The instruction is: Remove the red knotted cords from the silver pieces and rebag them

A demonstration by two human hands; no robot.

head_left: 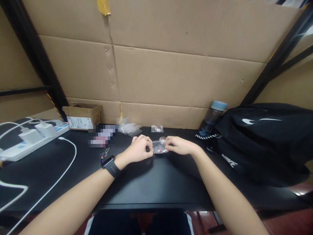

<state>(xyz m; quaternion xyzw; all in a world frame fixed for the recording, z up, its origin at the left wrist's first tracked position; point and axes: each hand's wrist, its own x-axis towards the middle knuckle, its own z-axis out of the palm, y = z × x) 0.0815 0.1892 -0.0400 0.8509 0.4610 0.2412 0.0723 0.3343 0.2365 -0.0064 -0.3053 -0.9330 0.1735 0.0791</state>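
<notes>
Between my two hands, above the middle of the black table, is a small clear plastic bag. My left hand pinches its left edge, thumb and fingers closed together. On the right side my right hand has its fingertips closed on the bag near a small round, shiny piece. Whether that piece sits inside the bag or at its mouth I cannot tell. Some red shows through the plastic. Just behind my hands lies another clear bag with a round silvery item in it.
Several clear bags lie at the back left, near an open cardboard box. A keychain rests by my left wrist. Left is a white power strip with cables; right, a water bottle and black Nike bag. Cardboard walls the back.
</notes>
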